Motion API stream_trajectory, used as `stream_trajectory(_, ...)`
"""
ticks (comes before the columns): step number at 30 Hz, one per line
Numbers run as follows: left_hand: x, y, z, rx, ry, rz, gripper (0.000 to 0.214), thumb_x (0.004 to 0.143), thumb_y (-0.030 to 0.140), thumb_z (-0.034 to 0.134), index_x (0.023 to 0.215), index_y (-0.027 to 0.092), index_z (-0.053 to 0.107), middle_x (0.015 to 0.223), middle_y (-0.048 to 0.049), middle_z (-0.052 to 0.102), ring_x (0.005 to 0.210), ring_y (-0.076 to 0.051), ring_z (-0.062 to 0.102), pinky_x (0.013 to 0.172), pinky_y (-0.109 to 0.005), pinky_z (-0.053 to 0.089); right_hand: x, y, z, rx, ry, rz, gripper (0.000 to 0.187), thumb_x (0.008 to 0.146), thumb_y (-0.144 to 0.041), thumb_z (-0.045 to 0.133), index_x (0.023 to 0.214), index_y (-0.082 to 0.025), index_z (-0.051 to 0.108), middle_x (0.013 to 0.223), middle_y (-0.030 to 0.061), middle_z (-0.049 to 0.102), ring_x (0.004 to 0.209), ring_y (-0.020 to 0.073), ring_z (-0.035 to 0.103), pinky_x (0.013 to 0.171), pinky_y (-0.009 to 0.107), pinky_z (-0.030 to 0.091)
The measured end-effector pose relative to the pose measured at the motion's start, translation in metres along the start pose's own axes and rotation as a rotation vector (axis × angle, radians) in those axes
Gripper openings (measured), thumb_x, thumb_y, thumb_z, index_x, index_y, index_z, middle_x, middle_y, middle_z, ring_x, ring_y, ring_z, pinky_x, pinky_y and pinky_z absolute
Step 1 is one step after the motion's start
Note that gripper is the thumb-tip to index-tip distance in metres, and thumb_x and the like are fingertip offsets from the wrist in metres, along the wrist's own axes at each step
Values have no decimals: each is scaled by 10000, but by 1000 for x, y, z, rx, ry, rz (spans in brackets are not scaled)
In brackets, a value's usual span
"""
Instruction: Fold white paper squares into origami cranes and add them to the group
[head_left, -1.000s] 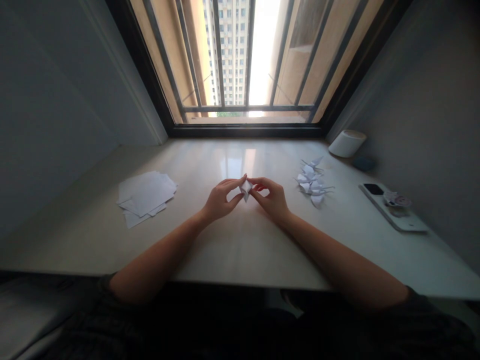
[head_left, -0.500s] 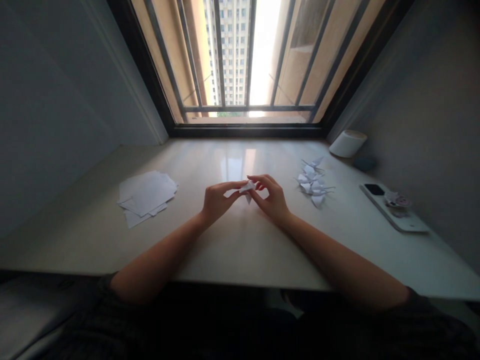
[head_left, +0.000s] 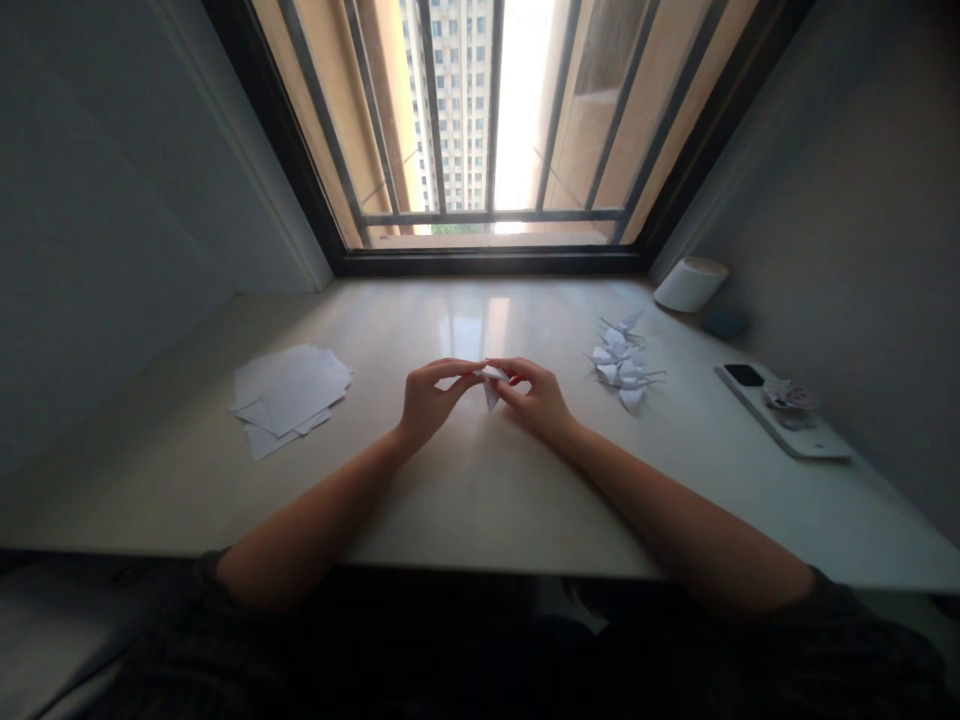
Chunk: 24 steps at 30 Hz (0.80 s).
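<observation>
A small folded white paper (head_left: 491, 374), with a pointed tip hanging downward, is held between my two hands above the middle of the table. My left hand (head_left: 435, 398) pinches its left side between thumb and fingers. On the other side, my right hand (head_left: 536, 393) grips it with thumb and fingertips. Fingers cover part of the paper, so its full shape is hidden. To the right lie several folded paper cranes (head_left: 621, 362) in a cluster. A loose stack of white paper sheets (head_left: 294, 392) rests on the left.
The pale table (head_left: 442, 510) runs up to a barred window (head_left: 491, 262). A phone (head_left: 787, 415) with a round grip on its back lies at the right. Behind it, by the wall, are a white cylindrical object (head_left: 690, 284) and a small dark bluish item (head_left: 725, 323).
My right fingers have come down and closer to the left fingertips, pressing on the folded paper. The whole view has shifted slightly.
</observation>
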<state>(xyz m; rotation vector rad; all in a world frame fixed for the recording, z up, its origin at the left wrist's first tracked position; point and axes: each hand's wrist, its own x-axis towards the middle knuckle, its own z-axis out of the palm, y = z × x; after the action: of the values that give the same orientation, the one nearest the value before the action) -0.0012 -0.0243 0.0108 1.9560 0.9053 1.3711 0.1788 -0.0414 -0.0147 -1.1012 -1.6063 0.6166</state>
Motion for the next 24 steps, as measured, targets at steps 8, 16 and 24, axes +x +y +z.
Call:
stream_trajectory(8, 1, -7, 2, -118, 14, -39, 171, 768, 306, 725, 912, 222, 761, 917, -52, 747, 842, -178, 685, 790, -314, 537, 0, 0, 0, -8, 2, 6, 310, 762, -216, 620, 1061, -227, 704, 932, 39, 713, 801, 165, 627, 700, 305, 505)
stream_trajectory(16, 2, -3, 1, -117, 27, 1, 154, 780, 307, 715, 890, 211, 761, 889, -61, 739, 833, -171, 673, 775, -301, 526, 1, 5, 0, 3, -3, 26, 309, 767, -225, 623, 1065, -237, 703, 949, 36, 707, 819, 171, 622, 710, 314, 499)
stream_trajectory(24, 5, -9, 0, -163, -117, -215, 767, 650, 391, 813, 1335, 201, 523, 1286, -148, 604, 1088, -257, 618, 969, -406, 446, 1, 1, -3, 82, 32, -52, 321, 829, -280, 626, 1148, -268, 660, 1107, 44, 698, 952, 201, 628, 812, 361, 481)
